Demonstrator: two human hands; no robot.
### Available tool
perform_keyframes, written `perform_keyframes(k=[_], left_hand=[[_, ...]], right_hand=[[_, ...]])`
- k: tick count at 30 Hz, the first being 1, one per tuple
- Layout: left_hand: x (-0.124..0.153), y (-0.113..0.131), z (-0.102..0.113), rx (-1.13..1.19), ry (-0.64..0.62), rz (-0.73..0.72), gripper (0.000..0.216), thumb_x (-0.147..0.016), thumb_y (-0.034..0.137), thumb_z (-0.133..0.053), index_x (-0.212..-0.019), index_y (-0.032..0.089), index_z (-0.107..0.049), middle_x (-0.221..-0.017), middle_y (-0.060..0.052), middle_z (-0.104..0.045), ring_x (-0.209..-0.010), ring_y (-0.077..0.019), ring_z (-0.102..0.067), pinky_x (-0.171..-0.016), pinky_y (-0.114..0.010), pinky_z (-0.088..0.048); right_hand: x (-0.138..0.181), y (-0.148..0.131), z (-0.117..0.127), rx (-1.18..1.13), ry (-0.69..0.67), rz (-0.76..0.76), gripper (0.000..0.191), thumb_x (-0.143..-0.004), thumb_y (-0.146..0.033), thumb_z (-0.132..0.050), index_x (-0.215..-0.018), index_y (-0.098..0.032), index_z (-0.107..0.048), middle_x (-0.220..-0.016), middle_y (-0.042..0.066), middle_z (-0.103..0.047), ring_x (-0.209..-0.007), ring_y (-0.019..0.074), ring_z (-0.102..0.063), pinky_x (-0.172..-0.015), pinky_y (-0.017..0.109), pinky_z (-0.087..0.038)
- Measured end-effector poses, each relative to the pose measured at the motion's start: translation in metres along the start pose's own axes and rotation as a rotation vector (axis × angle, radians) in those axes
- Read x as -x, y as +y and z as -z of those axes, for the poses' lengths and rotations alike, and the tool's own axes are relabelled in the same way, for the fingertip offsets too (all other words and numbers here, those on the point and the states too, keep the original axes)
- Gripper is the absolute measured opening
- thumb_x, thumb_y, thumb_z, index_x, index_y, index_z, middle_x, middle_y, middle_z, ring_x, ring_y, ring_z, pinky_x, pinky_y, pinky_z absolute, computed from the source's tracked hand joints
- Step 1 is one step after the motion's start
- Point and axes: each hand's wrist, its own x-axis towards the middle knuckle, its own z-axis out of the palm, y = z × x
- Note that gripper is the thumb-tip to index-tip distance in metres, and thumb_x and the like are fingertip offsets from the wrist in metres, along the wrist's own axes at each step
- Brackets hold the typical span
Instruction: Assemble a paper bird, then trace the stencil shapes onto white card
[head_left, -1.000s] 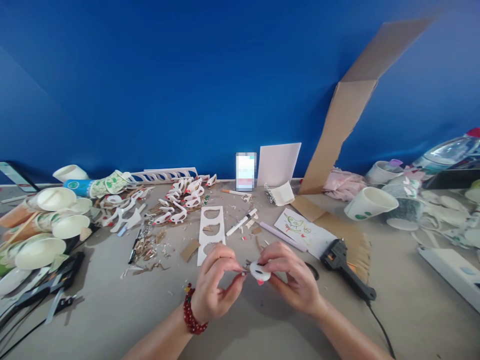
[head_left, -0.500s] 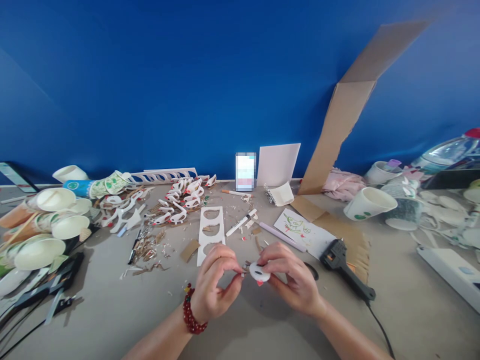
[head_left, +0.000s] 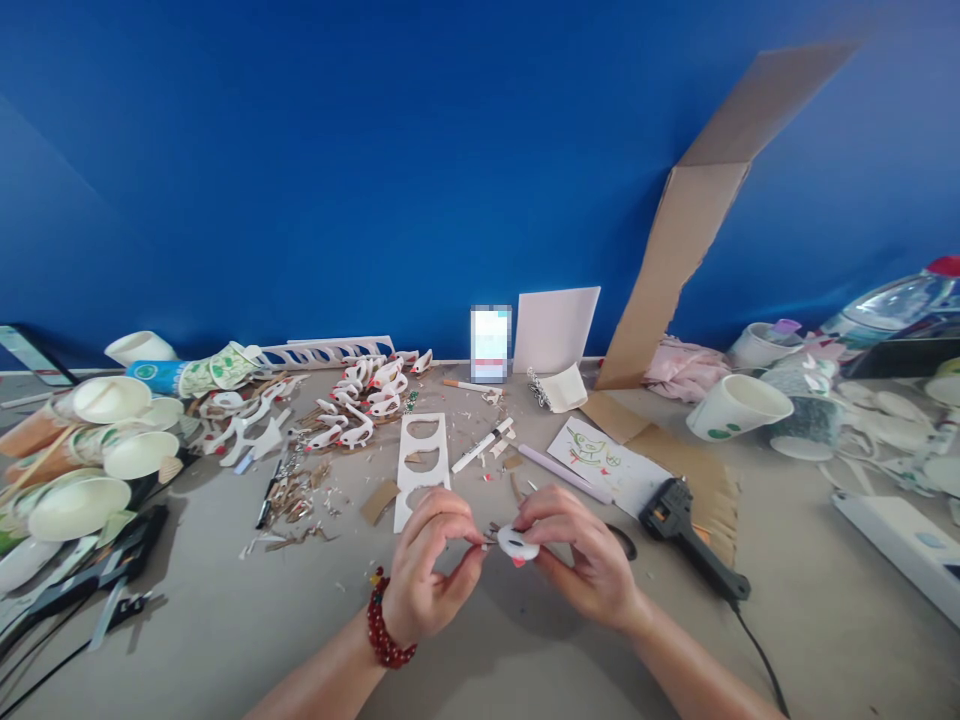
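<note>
My right hand (head_left: 589, 555) pinches a small white bird cutout (head_left: 516, 543) with a dark oval mark and a red tip at its lower edge. To its left, my left hand (head_left: 439, 560), with a red bead bracelet (head_left: 388, 625) at the wrist, has thumb and forefinger pressed together beside the cutout. Thin brown bits show between the hands; what exactly the left fingertips grip is too small to make out. Behind the left hand lies a white foam strip (head_left: 442, 450) with oval holes. A heap of similar white and red bird cutouts (head_left: 379, 385) sits further back.
A black hot glue gun (head_left: 694, 540) lies at right on cardboard, near a bird drawing (head_left: 589, 447). Paper cups (head_left: 82, 503) crowd the left side. A white marker (head_left: 484, 445), scraps (head_left: 307, 500) and a lit phone (head_left: 491, 345) are behind the hands. A power strip (head_left: 896, 550) lies far right.
The bird cutout has shifted and tilted very slightly in the right hand's fingers. Otherwise both hands hold nearly the same pose.
</note>
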Motion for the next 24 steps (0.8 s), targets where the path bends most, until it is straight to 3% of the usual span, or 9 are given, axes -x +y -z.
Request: perform_keyframes(k=[3,6,8,13,24], left_hand=[[0.001,-0.001,0.0,0.03,-0.013,0.067,0.018,-0.084,0.007,-0.059,-0.098,0.018,-0.057,-0.093,-0.005,-0.057,-0.088,-0.0185,-0.056,-0.08,-0.032,-0.046],[0.002,-0.004,-0.004,0.109,0.005,0.287,0.009,-0.09,0.013,-0.054,-0.095,0.019,-0.058,-0.095,-0.005,-0.057,-0.091,-0.0183,-0.056,-0.082,-0.031,-0.044],[0.001,-0.006,-0.008,0.175,0.002,0.445,0.008,-0.093,0.018,-0.051,-0.089,0.019,-0.058,-0.091,-0.004,-0.057,-0.088,-0.0172,-0.055,-0.08,-0.029,-0.044],[0.001,-0.01,-0.015,0.31,-0.07,0.62,0.018,-0.094,0.028,-0.053,-0.08,0.018,-0.058,-0.081,-0.001,-0.056,-0.077,-0.0145,-0.052,-0.072,-0.024,-0.042],[0.003,-0.011,-0.016,0.287,-0.059,0.645,0.016,-0.091,0.032,-0.058,-0.084,0.018,-0.062,-0.087,-0.003,-0.059,-0.082,-0.0158,-0.056,-0.074,-0.025,-0.044]], right_hand=[[0.004,0.003,-0.005,-0.101,0.104,-0.279,0.017,-0.088,-0.014,-0.062,-0.102,-0.024,-0.062,-0.092,0.005,-0.066,-0.086,0.0195,-0.061,-0.078,0.034,-0.048],[0.005,0.008,-0.009,-0.327,0.201,-0.631,0.012,-0.088,-0.028,-0.067,-0.095,-0.023,-0.059,-0.085,0.002,-0.064,-0.075,0.0153,-0.059,-0.066,0.026,-0.046],[0.005,0.011,-0.011,-0.47,0.225,-0.731,0.018,-0.086,-0.033,-0.07,-0.092,-0.021,-0.057,-0.082,0.001,-0.064,-0.073,0.0135,-0.057,-0.064,0.024,-0.044],[0.004,0.017,-0.011,-0.603,0.253,-0.788,0.022,-0.084,-0.034,-0.073,-0.093,-0.021,-0.058,-0.086,0.001,-0.066,-0.076,0.0131,-0.058,-0.071,0.025,-0.044],[0.003,0.014,-0.013,-0.517,0.281,-0.771,0.025,-0.082,-0.037,-0.074,-0.089,-0.021,-0.057,-0.083,-0.001,-0.064,-0.076,0.0137,-0.057,-0.07,0.024,-0.044]])
